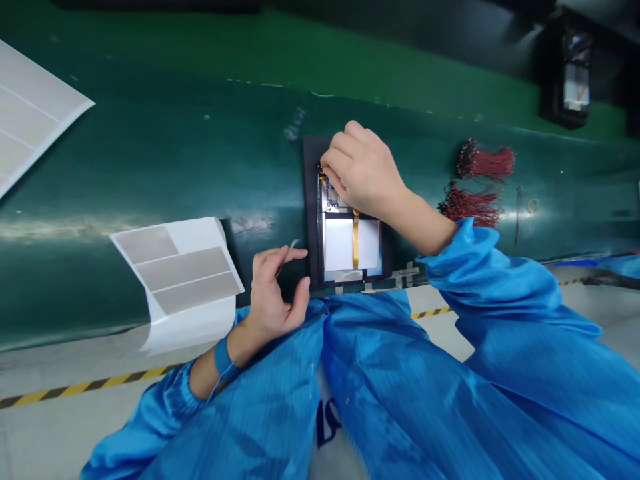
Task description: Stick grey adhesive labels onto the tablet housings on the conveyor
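An opened device [350, 243] with a silver battery and an orange flex cable lies in a black tray [311, 200] on the green belt. My right hand [363, 170] rests on its top end, fingers curled and pressed down on the inner parts; what the fingertips hold is hidden. My left hand [275, 293] hovers just left of the tray, pinching a small grey strip [287, 255] between thumb and fingers. Both arms wear blue sleeves.
A white backing sheet [183, 277] with grey rectangular stickers lies to the left of my left hand. Another such sheet [30, 113] sits at the far left. Two bundles of red wires [477, 183] lie right of the tray. A dark fixture [570, 73] stands at the back right.
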Demonstrator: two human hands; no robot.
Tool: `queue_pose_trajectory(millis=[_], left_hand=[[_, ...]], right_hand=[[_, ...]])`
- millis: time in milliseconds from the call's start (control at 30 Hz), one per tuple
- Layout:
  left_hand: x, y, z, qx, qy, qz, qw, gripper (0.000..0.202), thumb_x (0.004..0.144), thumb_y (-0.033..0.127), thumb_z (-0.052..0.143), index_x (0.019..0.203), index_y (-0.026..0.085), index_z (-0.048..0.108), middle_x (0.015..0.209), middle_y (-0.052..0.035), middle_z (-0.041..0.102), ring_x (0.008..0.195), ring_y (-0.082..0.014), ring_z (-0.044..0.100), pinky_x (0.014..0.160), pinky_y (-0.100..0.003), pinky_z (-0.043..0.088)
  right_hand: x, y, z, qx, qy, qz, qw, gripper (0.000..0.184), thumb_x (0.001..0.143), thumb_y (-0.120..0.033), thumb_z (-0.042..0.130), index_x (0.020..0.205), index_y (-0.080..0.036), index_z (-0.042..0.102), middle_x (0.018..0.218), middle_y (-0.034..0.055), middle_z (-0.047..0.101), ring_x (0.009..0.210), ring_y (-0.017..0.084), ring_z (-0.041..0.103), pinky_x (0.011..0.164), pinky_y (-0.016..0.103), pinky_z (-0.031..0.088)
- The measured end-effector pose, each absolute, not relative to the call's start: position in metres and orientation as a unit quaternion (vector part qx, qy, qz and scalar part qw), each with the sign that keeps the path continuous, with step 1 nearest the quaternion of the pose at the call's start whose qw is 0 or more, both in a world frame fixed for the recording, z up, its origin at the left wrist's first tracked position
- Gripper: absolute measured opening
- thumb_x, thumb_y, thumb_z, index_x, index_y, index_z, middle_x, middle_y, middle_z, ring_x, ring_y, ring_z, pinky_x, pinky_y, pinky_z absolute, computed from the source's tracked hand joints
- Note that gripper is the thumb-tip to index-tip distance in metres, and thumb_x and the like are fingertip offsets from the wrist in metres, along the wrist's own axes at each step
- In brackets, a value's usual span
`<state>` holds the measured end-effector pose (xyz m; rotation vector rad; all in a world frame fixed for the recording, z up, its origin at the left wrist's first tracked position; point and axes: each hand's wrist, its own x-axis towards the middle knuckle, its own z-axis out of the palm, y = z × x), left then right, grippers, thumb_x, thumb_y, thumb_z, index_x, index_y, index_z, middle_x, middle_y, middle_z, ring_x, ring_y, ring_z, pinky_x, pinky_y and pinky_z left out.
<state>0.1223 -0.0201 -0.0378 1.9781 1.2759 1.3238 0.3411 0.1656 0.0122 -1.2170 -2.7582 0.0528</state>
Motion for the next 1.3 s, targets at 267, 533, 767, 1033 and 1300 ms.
queue_pose_trajectory(millis=[267, 533, 767, 1033, 1300], left_hand=[[0.122, -0.021, -0.037, 0.703, 0.449, 0.496, 0.242, 0.073, 0.087, 0.017, 0.07, 0.156, 0.021, 0.044, 0.12, -0.0113, 0.072, 0.108, -0.0276, 0.063, 0.091, -0.044, 0.054], [0.12, -0.025, -0.041, 0.675, 0.436, 0.523, 0.282, 0.077, 0.086, 0.015, 0.071, 0.158, 0.022, 0.044, 0.121, -0.0117, 0.072, 0.11, -0.0285, 0.063, 0.094, -0.047, 0.054], [0.12, -0.027, -0.042, 0.659, 0.398, 0.553, 0.317, 0.084, 0.088, 0.01, 0.066, 0.165, 0.019, 0.034, 0.13, -0.0145, 0.068, 0.118, -0.0276, 0.059, 0.1, -0.046, 0.055], [0.12, -0.029, -0.039, 0.622, 0.397, 0.597, 0.316, 0.081, 0.09, 0.013, 0.065, 0.165, 0.02, 0.035, 0.128, -0.0135, 0.07, 0.115, -0.0275, 0.06, 0.097, -0.046, 0.056], [0.118, -0.027, -0.036, 0.64, 0.405, 0.563, 0.331, 0.078, 0.092, 0.014, 0.062, 0.165, 0.022, 0.033, 0.13, -0.0143, 0.07, 0.115, -0.0285, 0.064, 0.099, -0.048, 0.057]], right_hand=[[0.329, 0.169, 0.021, -0.466, -0.882, 0.055, 0.044, 0.018, 0.098, -0.011, 0.046, 0.093, -0.025, 0.056, 0.104, 0.0093, 0.065, 0.108, 0.029, 0.059, 0.073, 0.038, 0.048], [0.326, 0.185, 0.039, -0.475, -0.84, 0.224, 0.134, 0.017, 0.101, -0.022, 0.056, 0.084, -0.025, 0.053, 0.089, 0.0032, 0.066, 0.091, 0.022, 0.062, 0.087, 0.038, 0.051], [0.217, 0.247, 0.045, -0.405, -0.868, 0.228, 0.175, 0.021, 0.097, -0.031, 0.059, 0.077, -0.028, 0.053, 0.088, 0.0051, 0.069, 0.087, 0.024, 0.064, 0.085, 0.042, 0.05], [0.176, 0.263, 0.015, -0.353, -0.93, 0.067, 0.073, 0.015, 0.099, -0.024, 0.05, 0.085, -0.029, 0.052, 0.103, 0.0107, 0.071, 0.107, 0.029, 0.06, 0.084, 0.045, 0.049], [0.179, 0.26, 0.004, -0.291, -0.956, 0.04, 0.005, 0.022, 0.1, -0.018, 0.048, 0.086, -0.026, 0.062, 0.11, 0.012, 0.072, 0.114, 0.029, 0.056, 0.08, 0.044, 0.051]])
